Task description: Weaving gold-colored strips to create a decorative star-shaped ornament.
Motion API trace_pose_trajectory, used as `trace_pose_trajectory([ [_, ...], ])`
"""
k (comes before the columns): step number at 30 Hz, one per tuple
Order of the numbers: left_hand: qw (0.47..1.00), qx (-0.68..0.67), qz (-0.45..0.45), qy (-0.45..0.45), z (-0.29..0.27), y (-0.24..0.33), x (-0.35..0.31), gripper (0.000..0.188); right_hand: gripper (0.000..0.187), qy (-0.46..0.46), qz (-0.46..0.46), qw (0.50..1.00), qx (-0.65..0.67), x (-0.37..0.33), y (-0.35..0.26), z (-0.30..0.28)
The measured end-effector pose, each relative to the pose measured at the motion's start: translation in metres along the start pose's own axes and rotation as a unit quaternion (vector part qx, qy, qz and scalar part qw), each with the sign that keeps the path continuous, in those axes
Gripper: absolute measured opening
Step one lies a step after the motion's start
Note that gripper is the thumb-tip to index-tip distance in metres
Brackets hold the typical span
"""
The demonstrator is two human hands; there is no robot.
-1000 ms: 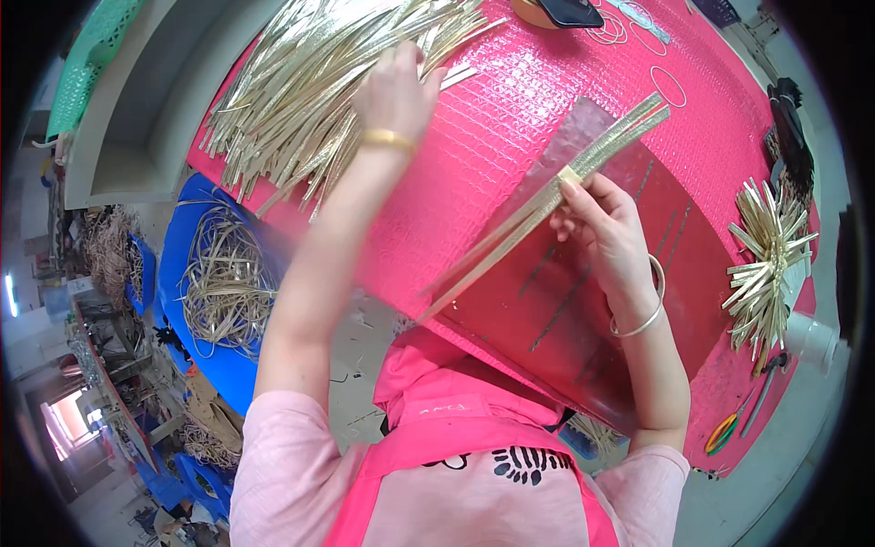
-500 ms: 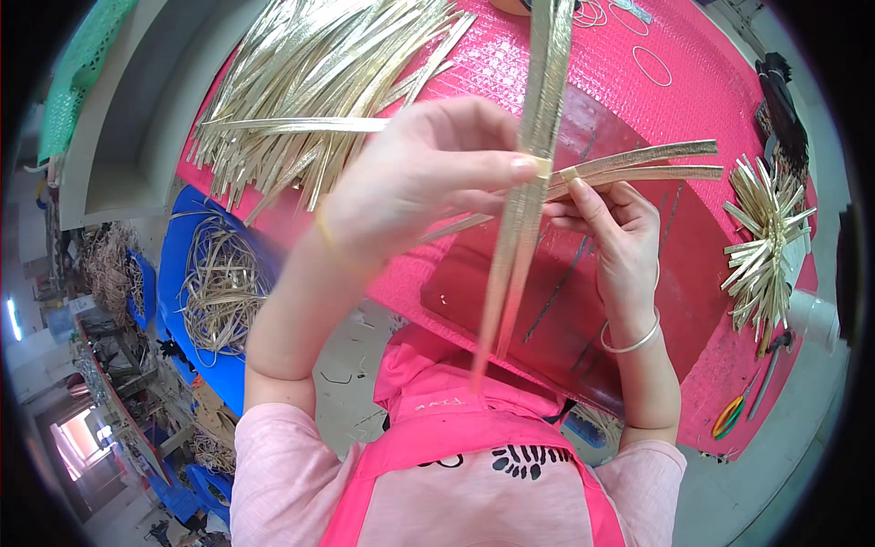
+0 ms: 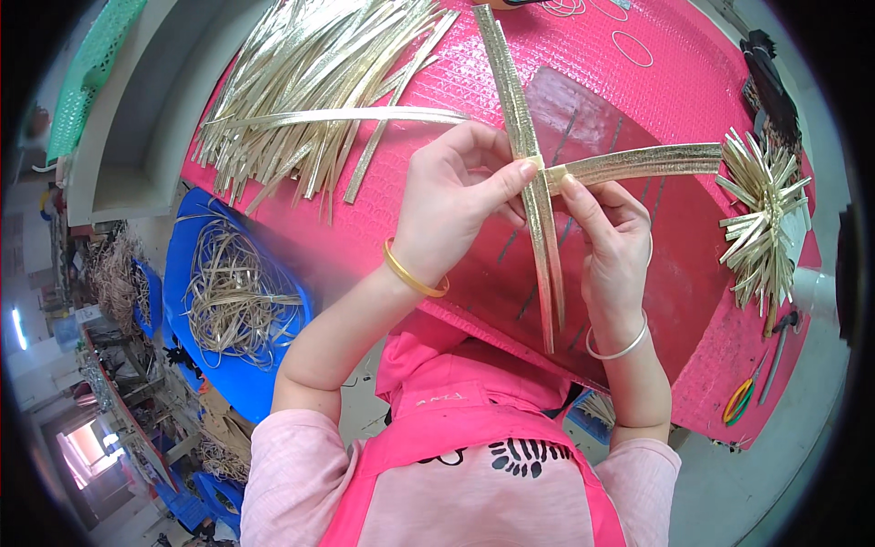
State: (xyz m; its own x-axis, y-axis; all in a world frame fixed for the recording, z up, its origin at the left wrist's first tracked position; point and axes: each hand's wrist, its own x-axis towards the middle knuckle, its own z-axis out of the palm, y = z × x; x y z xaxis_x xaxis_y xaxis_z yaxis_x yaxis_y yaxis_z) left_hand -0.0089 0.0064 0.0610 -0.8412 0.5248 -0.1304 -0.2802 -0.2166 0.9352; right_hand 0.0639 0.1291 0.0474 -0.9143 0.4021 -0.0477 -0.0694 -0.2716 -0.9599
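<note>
My left hand (image 3: 463, 193) pinches an upright gold strip (image 3: 515, 91) between thumb and fingers; its lower end hangs over the red board, split into narrow tails. Closed on a second gold strip (image 3: 670, 161), which sticks out to the right, is my right hand (image 3: 612, 228). The two strips cross and touch between my thumbs, where each has a smooth gold band around it. What runs behind my left fingers is hidden. Another flat gold strip (image 3: 365, 115) reaches from the pile to behind my left hand; I cannot tell if it is held.
A large pile of gold strips (image 3: 310, 82) covers the far left of the pink table. Under my hands lies a red board (image 3: 583, 301). A bundle of gold strips (image 3: 767, 228) and scissors (image 3: 740, 401) are at right. A blue tub (image 3: 239, 378) holds tangled strips at left.
My left hand has moved slightly down, and the upright strip has tilted, its top going left and its lower end right. The right-hand strip's two tails now lie together.
</note>
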Motion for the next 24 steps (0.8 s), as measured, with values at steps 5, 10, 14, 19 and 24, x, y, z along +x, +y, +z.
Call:
trace_pose_trajectory([
  [5, 0.999, 0.03, 0.029, 0.007, 0.003, -0.002, -0.004, 0.017, 0.015, -0.011, -0.011, 1.0, -0.021, -0.004, -0.002, 0.0],
  [10, 0.999, 0.004, 0.032, -0.003, 0.007, -0.007, -0.006, 0.014, 0.014, 0.01, -0.026, 0.996, -0.086, -0.009, -0.008, 0.003],
  [14, 0.993, 0.082, 0.059, -0.057, 0.006, 0.0, -0.009, 0.01, 0.015, 0.013, -0.09, 0.983, -0.159, -0.004, -0.012, -0.001],
  [19, 0.69, 0.496, 0.525, -0.053, -0.005, 0.016, 0.013, 0.02, 0.02, -0.046, 0.056, 0.997, -0.021, 0.003, -0.035, -0.003],
  [24, 0.95, 0.272, 0.139, -0.065, 0.003, 0.028, 0.0, 0.011, 0.02, -0.088, 0.123, 0.986, 0.073, 0.019, -0.028, -0.009],
])
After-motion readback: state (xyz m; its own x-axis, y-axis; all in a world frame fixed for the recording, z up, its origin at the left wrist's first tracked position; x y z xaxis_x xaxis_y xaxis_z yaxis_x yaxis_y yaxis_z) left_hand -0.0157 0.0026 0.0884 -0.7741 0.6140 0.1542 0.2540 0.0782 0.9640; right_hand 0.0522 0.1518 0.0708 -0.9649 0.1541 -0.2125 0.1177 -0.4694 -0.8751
